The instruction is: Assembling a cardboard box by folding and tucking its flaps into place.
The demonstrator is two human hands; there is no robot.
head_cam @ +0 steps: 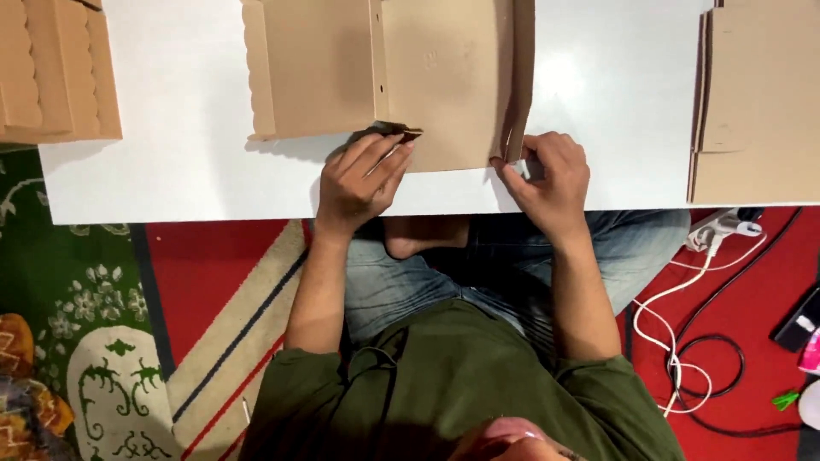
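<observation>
The flat box blank (427, 77) under my left hand (359, 183) and right hand (551, 183) is matt brown cardboard, smooth, with scalloped cut edges. The table (188, 171) is white, smooth and slightly glossy. My trousers (401, 282) are faded blue denim, my shirt (461, 384) soft green cloth. The carpet (205, 282) is woven, patterned red and green. White plastic cables (675, 299) lie at the right.
</observation>
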